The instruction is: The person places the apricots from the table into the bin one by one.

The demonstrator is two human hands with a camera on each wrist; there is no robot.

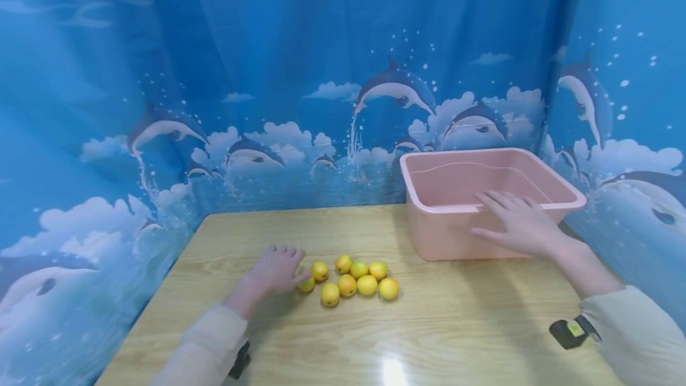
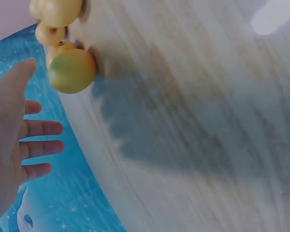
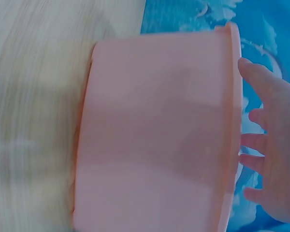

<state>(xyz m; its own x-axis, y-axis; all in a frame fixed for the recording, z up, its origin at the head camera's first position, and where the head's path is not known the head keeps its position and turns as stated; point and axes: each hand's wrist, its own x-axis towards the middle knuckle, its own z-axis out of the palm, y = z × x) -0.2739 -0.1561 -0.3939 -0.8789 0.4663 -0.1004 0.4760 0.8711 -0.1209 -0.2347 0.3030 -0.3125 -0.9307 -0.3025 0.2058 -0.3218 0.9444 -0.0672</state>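
Several small yellow fruits (image 1: 367, 285), some tinged green or orange, lie in a loose cluster on the wooden table. My left hand (image 1: 276, 269) is just left of the cluster, its fingers extended and nothing held; its thumb overlaps the leftmost greenish fruit (image 1: 306, 285) in the head view. In the left wrist view, a green-orange fruit (image 2: 72, 71) appears beside the thumb. A pink plastic tub (image 1: 445, 234) stands at the table's back right. Over its front rim, my right hand (image 1: 517, 222) is spread and holds nothing. The right wrist view shows fingertips right at the tub's rim (image 3: 230, 121).
The wooden table (image 1: 439, 338) carries the fruits and tub. A blue curtain (image 1: 300, 76) printed with dolphins hangs behind and along both sides. Black devices are strapped at the wrists, such as the right one (image 1: 569, 332). A bright reflection shows near the table's front.
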